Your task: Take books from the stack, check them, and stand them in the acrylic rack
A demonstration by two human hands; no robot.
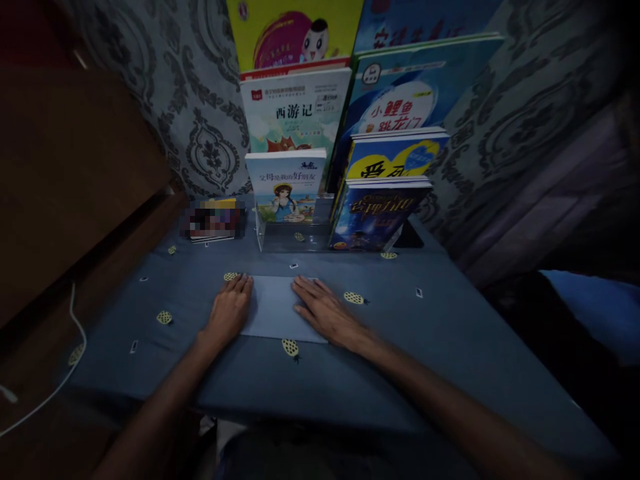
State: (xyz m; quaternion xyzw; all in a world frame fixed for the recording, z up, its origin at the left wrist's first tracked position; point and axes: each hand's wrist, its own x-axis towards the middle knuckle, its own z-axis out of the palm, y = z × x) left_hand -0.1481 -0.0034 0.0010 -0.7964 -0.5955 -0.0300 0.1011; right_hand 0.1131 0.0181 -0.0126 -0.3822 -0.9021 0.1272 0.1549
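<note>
A pale, plain sheet of paper (273, 307) lies flat on the cloth-covered table in front of me, wider than it is deep. My left hand (233, 303) rests on its left edge, palm down, with the fingers stretched away from me and close together. Across the right part of the paper lies my right hand (323, 310), palm down, its fingers extended and the thumb somewhat apart. Neither hand grips anything. Both hide the paper's side edges in part, and I cannot tell whether the sheet is folded.
Behind the paper stands a clear acrylic rack (295, 239) holding several upright books, among them a dark blue book (377, 217). A small stack of books (214, 220) lies at the back left. The tablecloth (400, 360) has pineapple prints. A white cable (80, 333) hangs at the left.
</note>
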